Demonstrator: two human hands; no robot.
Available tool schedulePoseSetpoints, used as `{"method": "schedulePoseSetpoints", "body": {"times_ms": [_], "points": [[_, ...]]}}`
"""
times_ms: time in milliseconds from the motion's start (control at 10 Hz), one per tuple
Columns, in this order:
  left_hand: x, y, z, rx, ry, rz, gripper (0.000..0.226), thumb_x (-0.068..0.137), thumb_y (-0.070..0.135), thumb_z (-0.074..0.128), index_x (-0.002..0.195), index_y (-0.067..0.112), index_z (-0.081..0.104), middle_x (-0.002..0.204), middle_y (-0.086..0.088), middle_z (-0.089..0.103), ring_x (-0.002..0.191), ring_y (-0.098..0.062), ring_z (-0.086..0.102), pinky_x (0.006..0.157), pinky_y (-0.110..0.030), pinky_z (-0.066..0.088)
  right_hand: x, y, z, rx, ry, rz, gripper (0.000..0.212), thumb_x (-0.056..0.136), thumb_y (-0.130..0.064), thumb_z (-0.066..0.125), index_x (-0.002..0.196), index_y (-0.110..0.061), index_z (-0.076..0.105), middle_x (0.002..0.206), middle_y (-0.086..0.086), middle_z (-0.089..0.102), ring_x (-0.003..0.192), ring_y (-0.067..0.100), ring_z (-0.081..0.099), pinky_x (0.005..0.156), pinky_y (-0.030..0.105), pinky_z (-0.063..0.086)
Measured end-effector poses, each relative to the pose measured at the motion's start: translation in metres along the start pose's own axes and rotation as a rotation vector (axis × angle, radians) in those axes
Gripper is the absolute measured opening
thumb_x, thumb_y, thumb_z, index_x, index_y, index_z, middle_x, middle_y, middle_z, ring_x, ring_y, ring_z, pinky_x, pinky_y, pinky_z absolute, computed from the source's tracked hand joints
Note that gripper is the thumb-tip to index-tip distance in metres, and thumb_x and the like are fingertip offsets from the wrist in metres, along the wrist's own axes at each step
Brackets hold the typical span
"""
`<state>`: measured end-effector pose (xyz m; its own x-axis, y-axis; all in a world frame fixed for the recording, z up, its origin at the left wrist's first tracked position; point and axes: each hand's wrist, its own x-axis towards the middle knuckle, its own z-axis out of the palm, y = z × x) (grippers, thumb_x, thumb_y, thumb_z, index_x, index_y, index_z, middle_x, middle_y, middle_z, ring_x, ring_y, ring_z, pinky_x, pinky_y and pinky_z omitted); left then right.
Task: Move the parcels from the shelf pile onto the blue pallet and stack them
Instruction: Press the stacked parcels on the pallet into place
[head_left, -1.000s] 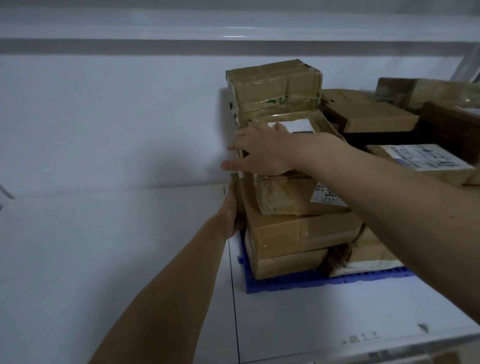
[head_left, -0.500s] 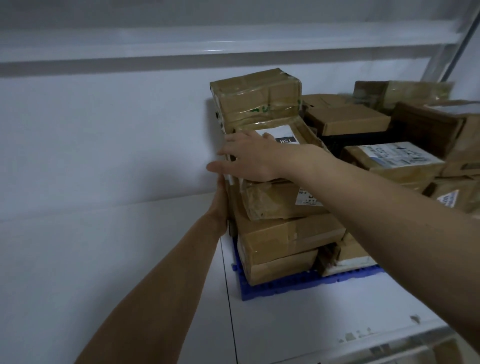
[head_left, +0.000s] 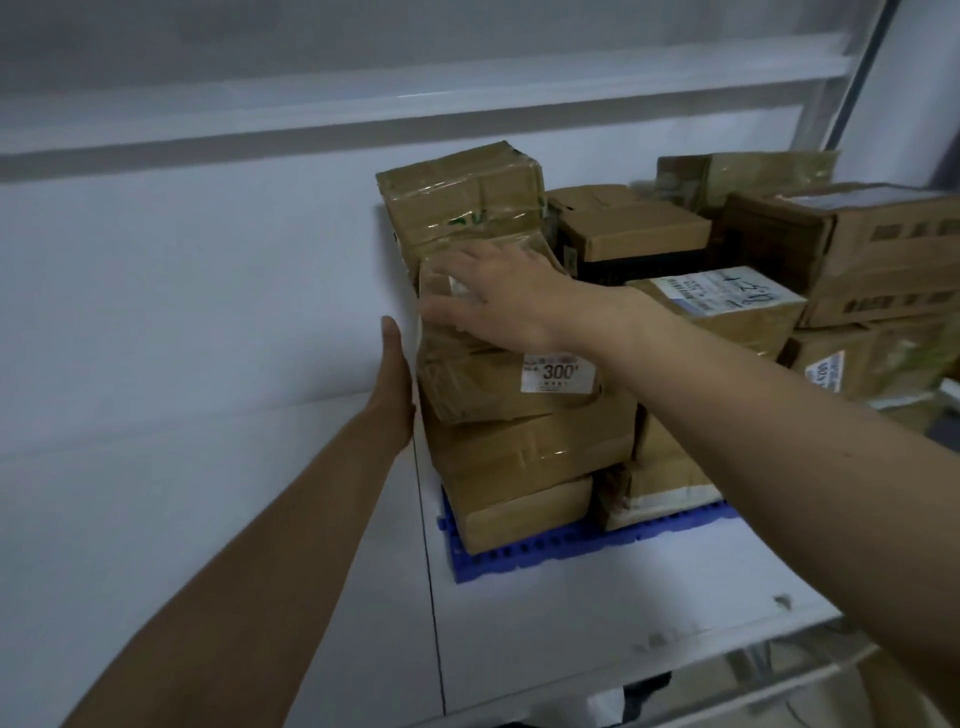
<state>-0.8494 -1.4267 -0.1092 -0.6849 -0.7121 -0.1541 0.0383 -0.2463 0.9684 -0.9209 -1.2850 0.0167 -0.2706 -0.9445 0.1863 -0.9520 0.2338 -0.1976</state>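
A stack of brown taped parcels stands on the blue pallet (head_left: 524, 564) on the white shelf. The top front parcel (head_left: 498, 384), with a white "300" label, lies tilted on a wider parcel (head_left: 530, 447). My right hand (head_left: 498, 293) rests flat on its top with the fingers spread. My left hand (head_left: 396, 384) presses straight fingers against the stack's left side. Behind stands a taller taped parcel (head_left: 462, 202).
More parcels are piled at the right: a dark box (head_left: 634, 234), a labelled parcel (head_left: 727, 301) and large cartons (head_left: 883, 249). The white wall runs close behind. The white shelf surface (head_left: 571, 623) extends in front of the pallet to its front edge.
My right hand slid further over the top parcel, covering its white label. My left hand stays against the stack's left side. The camera moved closer and shifted right.
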Motion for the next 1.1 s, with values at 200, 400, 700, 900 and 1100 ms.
{"method": "schedulePoseSetpoints", "body": {"times_ms": [200,400,700,900,1100], "points": [[-0.062,0.043,0.042,0.269,0.488,0.573,0.071,0.093,0.059,0.024,0.152,0.019,0.02,0.158,-0.001,0.023,0.144,-0.017,0.024,0.116,-0.033,0.023,-0.051,0.05,-0.011,-0.145,0.2,-0.109,0.065,0.094,-0.056,0.036,0.15,-0.024,0.023,0.157,0.006,0.02,0.145,0.028,0.014,0.118,0.046,0.015],[-0.114,0.039,0.096,1.334,0.336,1.393,0.07,0.092,0.05,0.051,0.145,0.008,0.032,0.153,-0.017,0.03,0.144,-0.033,0.023,0.117,-0.054,0.017,-0.11,0.111,0.011,-0.409,0.368,-0.145,0.071,0.091,-0.057,0.037,0.15,-0.021,0.022,0.158,0.012,0.016,0.146,0.033,0.008,0.117,0.054,0.013],[-0.106,0.008,0.12,1.731,0.379,0.944,0.087,0.081,0.061,0.061,0.15,0.022,0.025,0.147,-0.01,0.043,0.133,-0.031,0.04,0.112,-0.049,0.027,-0.153,0.181,0.067,-0.567,0.401,-0.024,0.094,0.077,-0.054,0.064,0.15,-0.018,0.017,0.158,0.014,0.007,0.144,0.038,0.005,0.11,0.066,0.008],[-0.11,0.011,0.124,1.697,0.368,0.948,0.083,0.083,0.058,0.061,0.149,0.019,0.031,0.144,-0.011,0.046,0.132,-0.03,0.043,0.11,-0.048,0.03,-0.147,0.179,0.065,-0.577,0.434,-0.034,0.092,0.074,-0.051,0.069,0.148,-0.018,0.025,0.156,0.016,0.016,0.143,0.039,0.013,0.107,0.068,0.011],[-0.13,0.043,0.145,1.453,0.366,1.26,0.013,0.085,0.01,0.055,0.087,0.008,0.068,0.084,-0.008,0.068,0.078,-0.025,0.063,0.065,-0.031,0.046,-0.153,0.17,0.032,-0.267,0.54,-0.206,0.047,0.084,-0.021,0.054,0.129,-0.008,0.051,0.141,0.016,0.044,0.132,0.033,0.039,0.108,0.053,0.033]]}}
